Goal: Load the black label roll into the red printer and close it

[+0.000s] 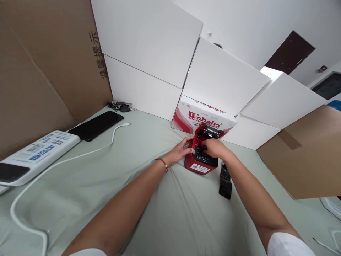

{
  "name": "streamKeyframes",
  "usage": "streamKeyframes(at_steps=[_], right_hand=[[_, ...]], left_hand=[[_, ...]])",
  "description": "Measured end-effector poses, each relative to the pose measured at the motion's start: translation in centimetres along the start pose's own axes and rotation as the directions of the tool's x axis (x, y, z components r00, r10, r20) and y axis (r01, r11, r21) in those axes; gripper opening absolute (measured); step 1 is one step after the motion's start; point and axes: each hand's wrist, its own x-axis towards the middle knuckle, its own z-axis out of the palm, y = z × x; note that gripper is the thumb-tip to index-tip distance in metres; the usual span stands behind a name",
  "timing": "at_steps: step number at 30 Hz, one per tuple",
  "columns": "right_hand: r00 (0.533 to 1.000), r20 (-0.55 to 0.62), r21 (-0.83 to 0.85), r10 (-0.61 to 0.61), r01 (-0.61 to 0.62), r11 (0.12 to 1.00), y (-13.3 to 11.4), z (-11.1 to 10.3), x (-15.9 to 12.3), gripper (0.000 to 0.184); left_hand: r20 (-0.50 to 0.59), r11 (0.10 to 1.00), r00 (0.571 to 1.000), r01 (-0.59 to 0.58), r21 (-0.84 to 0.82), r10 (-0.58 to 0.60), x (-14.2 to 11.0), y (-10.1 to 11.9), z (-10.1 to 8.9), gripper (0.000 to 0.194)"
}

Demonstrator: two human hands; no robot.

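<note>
A red and black label printer stands on the cloth with its lid raised. My left hand grips the printer's left side, with the thumb near the front and the fingers along the casing. Over the open compartment, my right hand is curled with its fingertips reaching inside; whatever they hold is hidden. A black strip-like object lies to the right of the printer, beside my right forearm. Directly behind the printer is a white and red Wahaha box.
White boxes form a wall behind, with cardboard at left and right. On the left lie a white power strip-like device, a black phone, keys and a white cable. Pale green cloth covers the surface.
</note>
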Motion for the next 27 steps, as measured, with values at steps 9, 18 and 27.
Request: streamKeyframes(at_steps=[9, 18, 27], right_hand=[[0.988, -0.144, 0.199, 0.048, -0.019, 0.98, 0.7, -1.0, -5.2, 0.026], [0.976, -0.19, 0.796, -0.109, 0.218, 0.565, 8.5, 0.1, -17.0, 0.053], [0.948, -0.064, 0.897, -0.312, 0.192, 0.399, 9.6, 6.7, -16.5, 0.063]], left_hand=[[0.004, 1.0, 1.0, -0.005, -0.001, 0.005, 0.0, 0.1, 0.1, 0.065], [0.022, 1.0, 1.0, -0.019, -0.002, 0.019, 0.2, -0.2, -0.1, 0.063], [0.009, 1.0, 1.0, -0.009, 0.0, 0.009, 0.1, -0.2, -0.1, 0.064]])
